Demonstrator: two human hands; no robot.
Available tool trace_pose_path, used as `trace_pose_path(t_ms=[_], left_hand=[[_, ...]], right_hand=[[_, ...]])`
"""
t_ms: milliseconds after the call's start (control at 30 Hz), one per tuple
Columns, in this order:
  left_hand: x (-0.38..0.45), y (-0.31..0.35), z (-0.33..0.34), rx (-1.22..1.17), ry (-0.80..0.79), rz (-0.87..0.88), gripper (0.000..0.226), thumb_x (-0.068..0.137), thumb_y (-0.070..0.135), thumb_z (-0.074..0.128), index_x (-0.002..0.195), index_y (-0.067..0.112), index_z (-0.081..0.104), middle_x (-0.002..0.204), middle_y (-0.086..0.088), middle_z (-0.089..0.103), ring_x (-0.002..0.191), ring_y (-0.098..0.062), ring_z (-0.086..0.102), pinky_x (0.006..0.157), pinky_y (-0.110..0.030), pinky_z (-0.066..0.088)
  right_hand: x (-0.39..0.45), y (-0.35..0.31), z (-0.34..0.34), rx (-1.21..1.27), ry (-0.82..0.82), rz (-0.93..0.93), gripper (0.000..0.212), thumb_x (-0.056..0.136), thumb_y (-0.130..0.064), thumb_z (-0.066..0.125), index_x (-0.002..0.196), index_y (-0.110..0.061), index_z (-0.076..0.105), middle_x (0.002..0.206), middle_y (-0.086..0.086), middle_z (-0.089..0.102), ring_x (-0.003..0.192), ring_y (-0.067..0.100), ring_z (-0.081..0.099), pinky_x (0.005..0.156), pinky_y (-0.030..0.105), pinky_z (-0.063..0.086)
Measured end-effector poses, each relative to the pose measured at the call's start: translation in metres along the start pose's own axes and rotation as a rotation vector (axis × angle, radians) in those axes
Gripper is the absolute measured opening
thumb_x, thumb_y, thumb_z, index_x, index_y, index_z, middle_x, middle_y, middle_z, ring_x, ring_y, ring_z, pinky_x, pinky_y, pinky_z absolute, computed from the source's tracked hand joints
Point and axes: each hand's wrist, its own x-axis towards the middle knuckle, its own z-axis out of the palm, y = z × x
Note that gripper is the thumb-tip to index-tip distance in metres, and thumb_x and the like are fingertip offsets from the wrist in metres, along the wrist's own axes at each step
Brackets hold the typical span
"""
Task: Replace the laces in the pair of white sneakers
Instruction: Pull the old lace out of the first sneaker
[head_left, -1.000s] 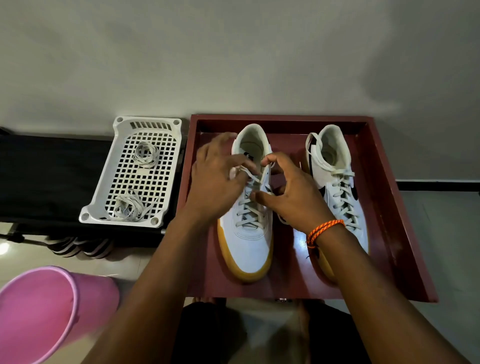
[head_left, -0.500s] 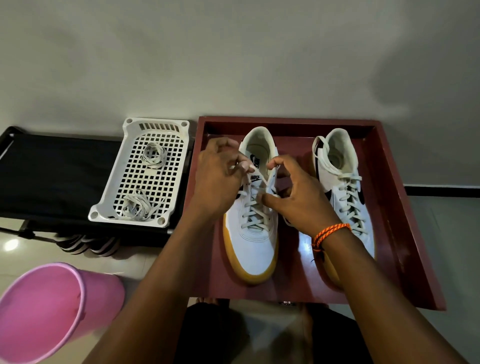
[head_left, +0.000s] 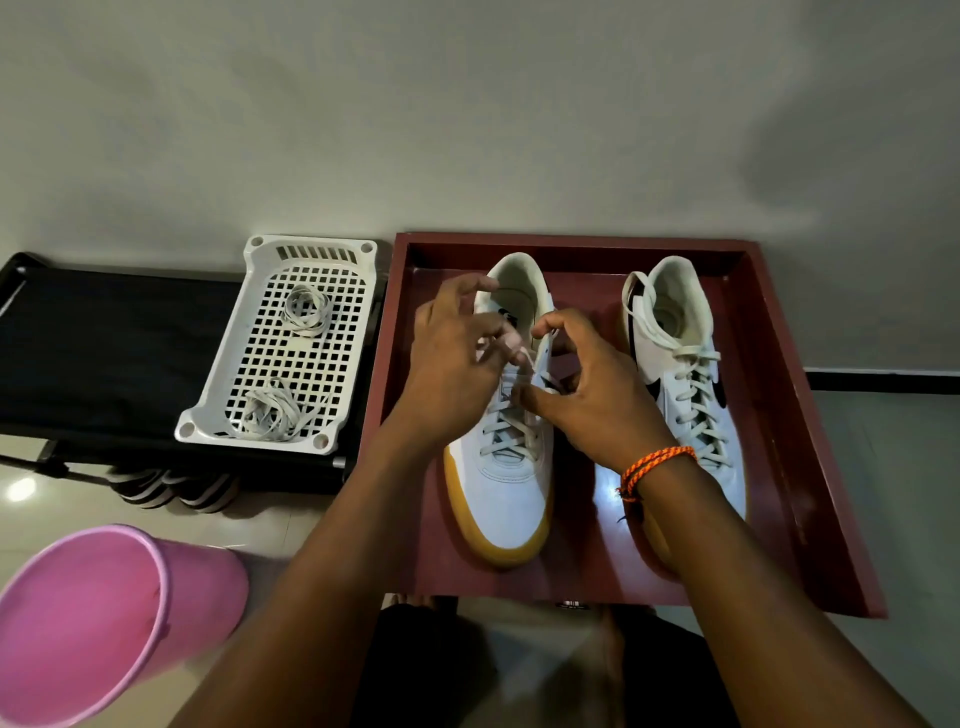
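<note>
**Lace work at the top eyelets of the left-side sneaker**

Both hands have shifted only slightly since a second ago: they were already at the top of the lacing then, and the left hand (head_left: 457, 358) now sits a little further over the collar while the right hand (head_left: 582, 389) holds much the same spot. The left hand's fingers are curled and pinch the lace (head_left: 524, 358) near the upper eyelets; the right hand's thumb and curled fingers look closed on the same lace or the eyelet edge just beside it (which of the two is hard to tell, since the fingers overlap). That sneaker (head_left: 506, 483) stands in the red tray (head_left: 779, 415), toe toward the person, its lower rows still crossed. The other sneaker (head_left: 691, 395) stands beside it in the same tray, fully laced, one loop draped over its collar.

Risks, as a judgement: a sharp pull could drag the light shoe across the tray, since neither hand pins it down. The lace tip may catch in an eyelet and fray. Two lace bundles (head_left: 306, 309) lie in the white basket (head_left: 218, 415) to the left, so removed and fresh laces could get mixed up if dropped there. A pink bucket (head_left: 93, 623) sits near the left elbow, within knocking range.
</note>
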Motion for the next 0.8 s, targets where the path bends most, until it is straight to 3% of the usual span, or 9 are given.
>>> trace_pose_path(t_ms=[33, 100, 167, 300, 400, 467, 600, 667, 800], left_hand=[[0.001, 0.001, -0.003, -0.155, 0.019, -0.009, 0.025, 0.1, 0.03, 0.064, 0.098, 0.054, 0.069, 0.139, 0.005, 0.058, 0.136, -0.021, 0.05, 0.107, -0.05, 0.051], [-0.001, 0.006, -0.006, -0.406, 0.032, -0.079, 0.015, 0.107, 0.017, 0.061, 0.109, 0.027, 0.073, 0.124, 0.011, 0.064, 0.112, -0.002, 0.065, 0.096, -0.032, 0.056], [0.0, 0.008, -0.009, -0.418, 0.07, -0.163, 0.017, 0.109, 0.016, 0.057, 0.102, 0.011, 0.072, 0.124, 0.006, 0.063, 0.101, -0.001, 0.067, 0.09, -0.03, 0.057], [0.001, -0.001, -0.009, -0.13, 0.132, 0.002, 0.023, 0.105, 0.027, 0.05, 0.11, 0.023, 0.072, 0.128, 0.001, 0.062, 0.119, -0.016, 0.063, 0.101, -0.045, 0.055], [-0.006, -0.003, 0.001, 0.285, -0.019, 0.073, 0.029, 0.105, 0.043, 0.049, 0.11, 0.031, 0.075, 0.155, 0.007, 0.045, 0.144, -0.025, 0.039, 0.111, -0.047, 0.038], [-0.009, -0.004, 0.01, 0.346, -0.062, 0.037, 0.018, 0.104, 0.033, 0.06, 0.103, 0.028, 0.077, 0.161, 0.009, 0.039, 0.146, -0.028, 0.032, 0.112, -0.053, 0.039], [-0.004, 0.0, 0.006, 0.171, -0.006, 0.013, 0.027, 0.103, 0.021, 0.066, 0.082, 0.037, 0.072, 0.147, 0.012, 0.046, 0.136, -0.026, 0.042, 0.104, -0.043, 0.044], [0.0, 0.001, -0.001, -0.064, 0.053, -0.049, 0.03, 0.102, 0.024, 0.064, 0.077, 0.038, 0.072, 0.137, 0.01, 0.052, 0.13, -0.023, 0.054, 0.104, -0.043, 0.051], [-0.002, 0.013, -0.009, -0.391, 0.137, -0.155, 0.028, 0.11, 0.022, 0.056, 0.089, 0.014, 0.072, 0.112, 0.001, 0.072, 0.098, -0.008, 0.073, 0.089, -0.041, 0.063]], right_hand=[[0.0, 0.0, 0.0, -0.005, -0.003, 0.005, 0.053, 0.08, -0.038, 0.083, 0.121, -0.047, 0.05, 0.113, -0.015, 0.068, 0.091, 0.01, 0.071, 0.078, 0.046, 0.062], [0.0, 0.001, 0.0, -0.007, -0.008, 0.011, 0.054, 0.08, -0.04, 0.084, 0.121, -0.047, 0.05, 0.114, -0.015, 0.069, 0.092, 0.01, 0.072, 0.079, 0.046, 0.062], [0.0, 0.0, 0.0, 0.004, -0.011, 0.01, 0.054, 0.08, -0.039, 0.086, 0.12, -0.047, 0.05, 0.113, -0.014, 0.069, 0.092, 0.009, 0.072, 0.079, 0.046, 0.062], [0.0, 0.0, 0.001, 0.013, -0.01, 0.013, 0.055, 0.08, -0.036, 0.086, 0.12, -0.046, 0.05, 0.111, -0.015, 0.07, 0.092, 0.007, 0.072, 0.08, 0.044, 0.063], [-0.001, 0.0, 0.001, 0.006, 0.002, 0.001, 0.053, 0.081, -0.033, 0.084, 0.121, -0.044, 0.051, 0.11, -0.015, 0.068, 0.092, 0.005, 0.071, 0.078, 0.044, 0.062], [-0.002, 0.0, 0.001, 0.008, 0.003, -0.004, 0.05, 0.081, -0.032, 0.081, 0.12, -0.043, 0.051, 0.109, -0.015, 0.067, 0.091, 0.003, 0.069, 0.077, 0.045, 0.062], [0.0, -0.001, 0.0, -0.003, 0.0, -0.005, 0.052, 0.081, -0.04, 0.084, 0.12, -0.045, 0.05, 0.11, -0.014, 0.069, 0.092, 0.009, 0.071, 0.077, 0.047, 0.062], [0.0, -0.002, 0.0, 0.005, -0.007, 0.002, 0.054, 0.079, -0.041, 0.086, 0.12, -0.045, 0.05, 0.112, -0.014, 0.069, 0.093, 0.011, 0.071, 0.078, 0.047, 0.062], [0.0, -0.002, 0.001, 0.011, -0.006, 0.004, 0.055, 0.078, -0.04, 0.086, 0.12, -0.045, 0.051, 0.114, -0.014, 0.069, 0.094, 0.012, 0.072, 0.081, 0.046, 0.062]])
